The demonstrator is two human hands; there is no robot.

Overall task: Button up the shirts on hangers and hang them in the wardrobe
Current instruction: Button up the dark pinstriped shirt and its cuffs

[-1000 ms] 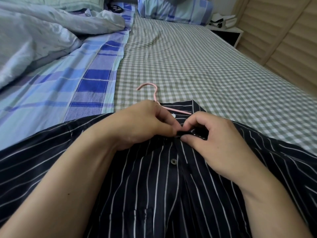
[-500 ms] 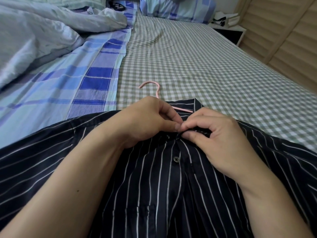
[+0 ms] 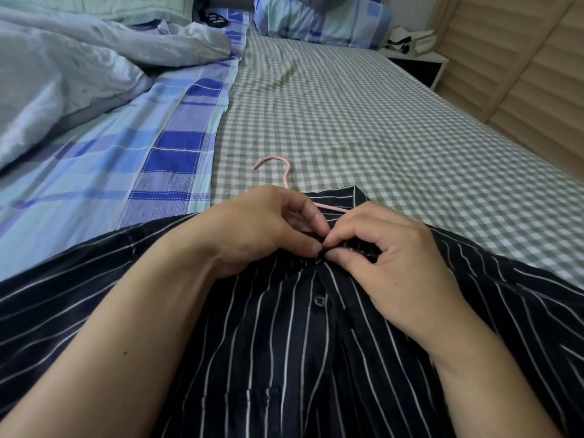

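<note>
A: What does the shirt (image 3: pixel 284 358) look like, and where is it?

B: Dark navy with thin white stripes, spread front-up on the bed (image 3: pixel 379 137), filling the frame from 3 round to 9 o'clock. A pink hanger (image 3: pixel 286 175) sits inside it; its hook pokes out past the collar (image 3: pixel 350 200) toward 12 o'clock, lying on the checked sheet. One dark button (image 3: pixel 319 300) shows fastened on the placket, just below the hands. A chest pocket (image 3: pixel 252 412) is at 6 o'clock.

A: And the hands?

B: Both arms come in from the bottom edge and meet just under the collar. The left hand (image 3: pixel 252 229) has its fingers curled, thumb and forefinger pinching the placket edge. The right hand (image 3: pixel 388 251) mirrors it, its grip likewise clenched on the shirt, thumb and forefinger pinching cloth right against the left's fingertips. Whether a button lies between them I cannot tell; the fingers hide it.

A: What else is around?

B: A blue plaid sheet (image 3: pixel 170 153) at 10 o'clock, with a crumpled pale duvet (image 3: pixel 63 83) beyond it. A plaid pillow (image 3: pixel 322 20) at 12 o'clock. A white nightstand (image 3: pixel 417 64) at 1 o'clock, and slatted wooden doors (image 3: pixel 521 74) at 2 o'clock.
</note>
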